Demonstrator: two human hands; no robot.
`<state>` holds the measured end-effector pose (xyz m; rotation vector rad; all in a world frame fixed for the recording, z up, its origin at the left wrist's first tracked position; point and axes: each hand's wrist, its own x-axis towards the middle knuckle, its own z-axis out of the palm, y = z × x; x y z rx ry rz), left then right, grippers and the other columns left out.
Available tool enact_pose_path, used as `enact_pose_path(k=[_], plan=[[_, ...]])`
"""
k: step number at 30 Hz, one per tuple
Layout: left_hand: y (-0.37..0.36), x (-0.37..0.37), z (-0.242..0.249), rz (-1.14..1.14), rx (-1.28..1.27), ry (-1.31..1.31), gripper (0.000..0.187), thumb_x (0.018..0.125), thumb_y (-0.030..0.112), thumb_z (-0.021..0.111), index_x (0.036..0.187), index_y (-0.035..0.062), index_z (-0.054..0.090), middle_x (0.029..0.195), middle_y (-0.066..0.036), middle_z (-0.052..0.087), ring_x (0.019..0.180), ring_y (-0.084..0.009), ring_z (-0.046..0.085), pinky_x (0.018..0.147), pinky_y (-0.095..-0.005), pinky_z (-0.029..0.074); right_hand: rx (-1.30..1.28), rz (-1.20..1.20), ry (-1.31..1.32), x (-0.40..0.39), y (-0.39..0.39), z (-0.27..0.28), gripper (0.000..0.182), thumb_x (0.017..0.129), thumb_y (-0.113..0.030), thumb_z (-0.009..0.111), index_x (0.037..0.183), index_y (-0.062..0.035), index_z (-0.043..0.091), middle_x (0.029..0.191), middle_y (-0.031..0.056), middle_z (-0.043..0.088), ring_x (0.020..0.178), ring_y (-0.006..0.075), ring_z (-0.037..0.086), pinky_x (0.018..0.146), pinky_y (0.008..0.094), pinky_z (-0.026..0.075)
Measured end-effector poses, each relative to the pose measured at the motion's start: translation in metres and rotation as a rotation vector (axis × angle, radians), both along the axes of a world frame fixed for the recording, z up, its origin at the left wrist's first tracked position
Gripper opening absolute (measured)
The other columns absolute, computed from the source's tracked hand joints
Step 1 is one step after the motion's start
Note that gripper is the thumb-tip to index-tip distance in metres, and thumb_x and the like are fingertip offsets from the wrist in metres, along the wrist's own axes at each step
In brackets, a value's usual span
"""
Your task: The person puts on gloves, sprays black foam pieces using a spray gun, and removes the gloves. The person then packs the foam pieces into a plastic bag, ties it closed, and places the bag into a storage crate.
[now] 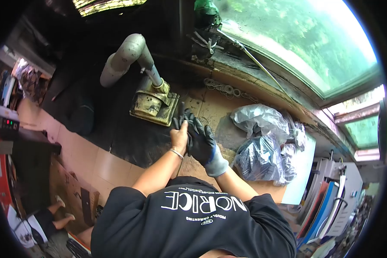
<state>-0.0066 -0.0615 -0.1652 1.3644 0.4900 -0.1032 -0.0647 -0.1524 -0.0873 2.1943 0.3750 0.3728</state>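
Note:
My left hand [179, 136], bare with a bracelet at the wrist, is closed against the finger side of the black work glove [201, 142] on my right hand. Its fingertips are partly hidden behind dark glove material. My right hand [198, 137] wears this glove, with a grey knit cuff, and its fingers are stretched out and apart. Just beyond both hands stands a stained yellowish metal machine base [152, 103], with a thick grey pipe [133, 49] rising from it.
Clear plastic bags [262, 150] with dark contents lie to the right. Several pale rings [223, 88] rest near the window ledge [262, 90]. A black sheet [129, 142] covers the surface at left. Another person's legs [60, 213] show at lower left. Boards [318, 210] stand at right.

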Motion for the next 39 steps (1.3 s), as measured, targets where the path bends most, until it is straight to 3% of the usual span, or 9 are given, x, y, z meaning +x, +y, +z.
enact_pose_path(k=[1,7,12,15,20,22,26,34,39], plan=[[0.007,0.014,-0.018,0.062,0.000,-0.070,0.034,0.084,0.025,0.066,0.088,-0.0082,0.064,0.084,-0.006,0.064,0.071,-0.0134,0.056,0.067,-0.0302,0.046,0.730,0.019,0.136,0.002,0.008,0.004,0.054,0.086,-0.030,0.045,0.136,-0.0096,0.039,0.140,0.0117,0.039,0.131,0.0256,0.034,0.108,0.0518,0.015],[0.027,0.064,0.037,-0.311,-0.232,-0.057,0.044,0.090,0.043,0.052,0.090,-0.0004,0.062,0.084,-0.001,0.060,0.071,-0.0097,0.054,0.065,-0.0248,0.045,2.077,0.174,0.382,0.031,-0.012,0.055,0.051,0.093,-0.009,0.036,0.142,-0.0042,0.025,0.143,0.0151,0.032,0.132,0.0222,0.031,0.108,0.0317,0.023],[-0.036,0.049,0.086,-0.501,-0.706,-0.115,0.052,0.091,0.047,0.046,0.109,0.0003,0.058,0.101,-0.004,0.062,0.090,-0.0136,0.058,0.082,-0.0275,0.046,1.197,-0.037,0.457,0.058,-0.040,0.076,0.043,0.086,0.003,0.037,0.128,0.0035,0.040,0.115,0.0259,0.049,0.104,0.0361,0.051,0.091,0.0380,0.039],[-0.070,0.078,0.092,-0.557,-0.596,-0.076,0.023,0.088,0.011,0.056,0.107,-0.0018,0.059,0.101,-0.010,0.063,0.087,-0.0174,0.061,0.078,-0.0308,0.049,1.707,-0.273,0.162,0.069,-0.038,0.031,0.040,0.084,0.001,0.044,0.124,0.0017,0.044,0.111,0.0268,0.050,0.098,0.0413,0.052,0.087,0.0425,0.042],[-0.125,0.196,0.085,-0.654,-0.395,-0.265,0.024,0.082,0.017,0.061,0.094,-0.0040,0.062,0.089,-0.013,0.066,0.079,-0.0204,0.064,0.070,-0.0320,0.051,1.584,-0.068,0.066,0.011,-0.056,0.068,0.040,0.081,-0.008,0.059,0.119,0.0014,0.050,0.122,0.0233,0.050,0.111,0.0386,0.049,0.094,0.0393,0.041],[-0.131,0.234,0.091,-0.545,0.570,-0.335,0.043,0.072,0.027,0.068,0.097,-0.0064,0.058,0.094,-0.021,0.065,0.088,-0.0304,0.064,0.077,-0.0378,0.051,1.584,-0.173,0.110,-0.017,-0.068,0.048,0.038,0.083,-0.011,0.058,0.118,0.0009,0.051,0.122,0.0231,0.050,0.113,0.0379,0.049,0.095,0.0397,0.041],[-0.121,0.219,0.114,-0.574,0.909,-0.274,0.057,0.068,0.029,0.073,0.107,0.0006,0.041,0.108,-0.025,0.058,0.098,-0.0402,0.059,0.084,-0.0450,0.048,1.657,-0.479,0.318,-0.092,-0.080,-0.009,0.035,0.083,-0.013,0.058,0.116,-0.0019,0.054,0.110,0.0199,0.058,0.097,0.0329,0.060,0.083,0.0374,0.048],[-0.115,0.188,0.108,-0.260,1.042,-1.410,0.039,0.068,0.021,0.071,0.101,0.0111,0.052,0.098,-0.008,0.054,0.091,-0.0272,0.055,0.077,-0.0411,0.039,1.884,-0.694,0.347,-0.144,-0.081,-0.029,0.032,0.084,-0.012,0.058,0.113,0.0011,0.057,0.101,0.0192,0.064,0.087,0.0276,0.065,0.077,0.0328,0.051],[-0.124,0.194,0.111,-0.811,1.152,-0.687,0.038,0.074,0.043,0.063,0.077,0.0054,0.063,0.077,-0.012,0.063,0.081,-0.0286,0.063,0.075,-0.0410,0.045,1.915,-0.567,0.518,-0.123,-0.091,-0.034,0.030,0.085,-0.011,0.057,0.112,0.0003,0.058,0.099,0.0188,0.065,0.084,0.0266,0.066,0.073,0.0318,0.052]])
